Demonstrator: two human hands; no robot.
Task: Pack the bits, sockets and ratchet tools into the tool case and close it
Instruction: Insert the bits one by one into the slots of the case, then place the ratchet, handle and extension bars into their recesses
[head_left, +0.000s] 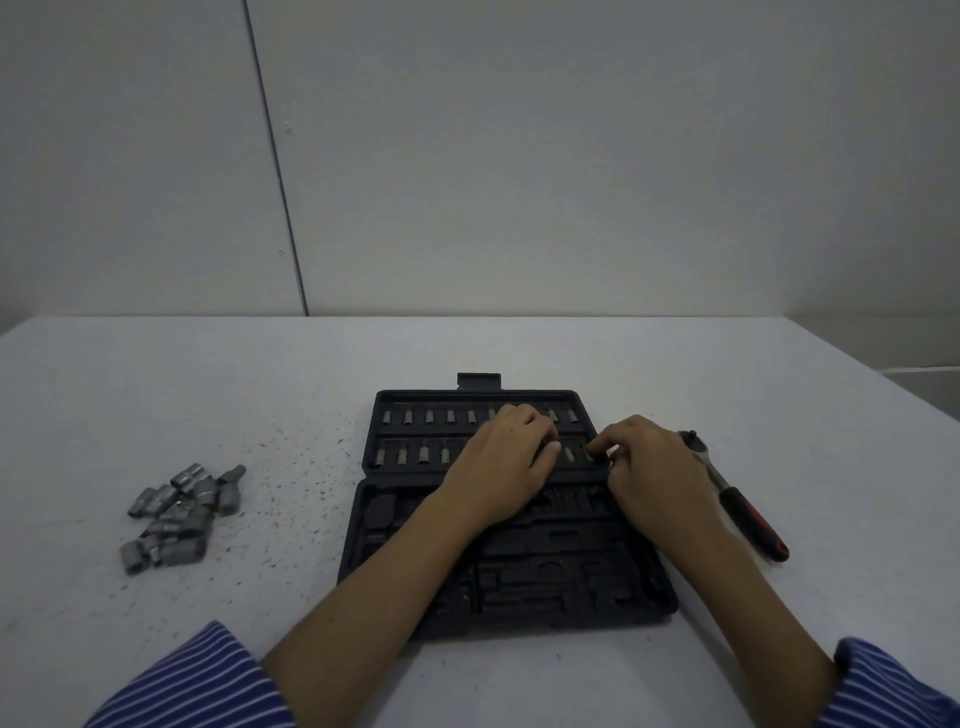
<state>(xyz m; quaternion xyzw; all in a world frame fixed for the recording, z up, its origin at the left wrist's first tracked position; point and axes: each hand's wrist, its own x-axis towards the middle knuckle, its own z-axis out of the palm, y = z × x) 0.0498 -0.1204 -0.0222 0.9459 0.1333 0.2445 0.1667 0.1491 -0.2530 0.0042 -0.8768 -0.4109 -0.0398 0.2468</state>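
A black tool case lies open on the table, its far half holding two rows of several small bits. My left hand rests over the lower bit row with its fingers curled; what it holds is hidden. My right hand sits at the right end of that row, its fingertips pinching down on something small and dark there. A ratchet with a black and red handle lies on the table just right of the case. A heap of several silver sockets sits far to the left.
The grey table is speckled with dark grit left of the case. Its far edge meets a plain wall, and its right edge slants down at the far right. Blue striped sleeves show at the bottom corners.
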